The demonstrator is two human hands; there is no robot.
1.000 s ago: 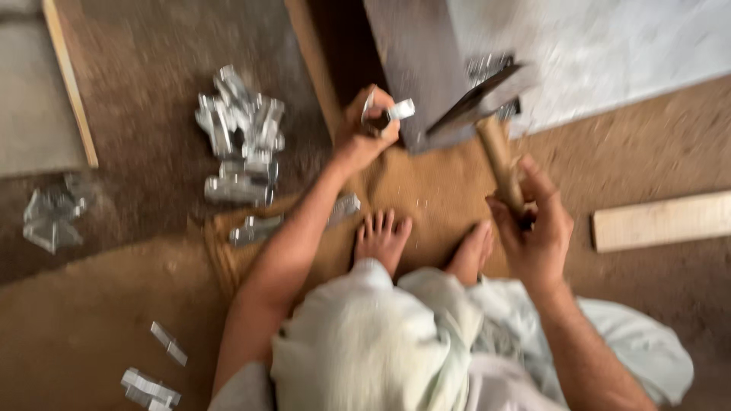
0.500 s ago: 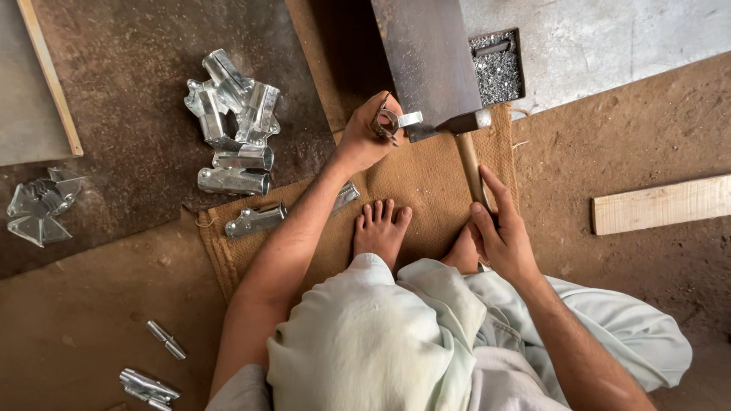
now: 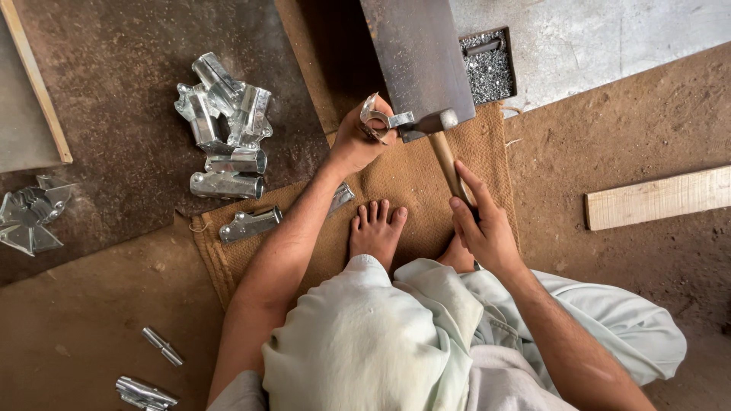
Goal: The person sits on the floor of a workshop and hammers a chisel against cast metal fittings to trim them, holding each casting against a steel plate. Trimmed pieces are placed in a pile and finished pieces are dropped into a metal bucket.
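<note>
My left hand grips a small bent metal bracket and holds it against the edge of a flat steel block. My right hand is wrapped around the wooden handle of a hammer. The hammer's head rests on the bracket beside the block. I squat on a brown burlap mat with my bare foot between my arms.
A heap of shiny metal tube fittings lies at the left, one fitting on the mat's edge. Folded metal pieces sit far left, small parts bottom left. A tray of small metal bits and a wooden plank lie right.
The hammer has come down from a raised position onto the bracket at the block's edge. My left hand has kept hold of the bracket. The view has steadied.
</note>
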